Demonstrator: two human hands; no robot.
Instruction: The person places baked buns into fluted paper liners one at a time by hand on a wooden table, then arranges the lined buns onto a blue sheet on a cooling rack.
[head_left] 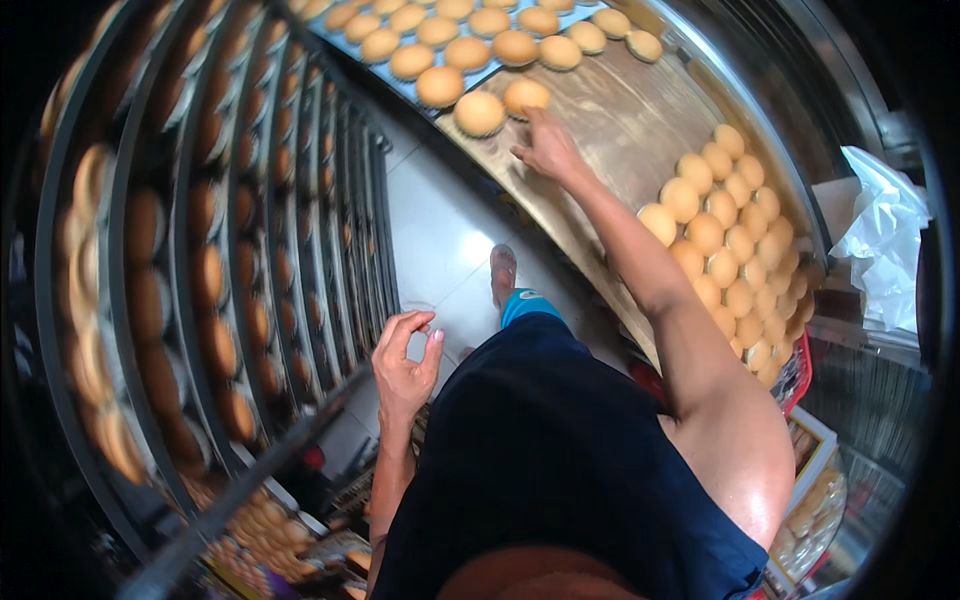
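Note:
My right hand (545, 148) reaches forward over a worn metal table (620, 120), fingers spread, its tips touching a round golden bun (526, 95) at the near edge of a metal tray (420, 95) full of buns. A second bun (480, 113) lies just left of it. My left hand (405, 360) hangs at my side with the fingers loosely curled and holds nothing. It is close to a tall rack (230, 270).
The rack on my left carries several trays of browned buns. A heap of loose buns (725, 240) lies on the table's right part. White plastic wrap (885, 235) sits at the far right. White floor tiles (440, 240) run between rack and table, with my foot (503, 272) on them.

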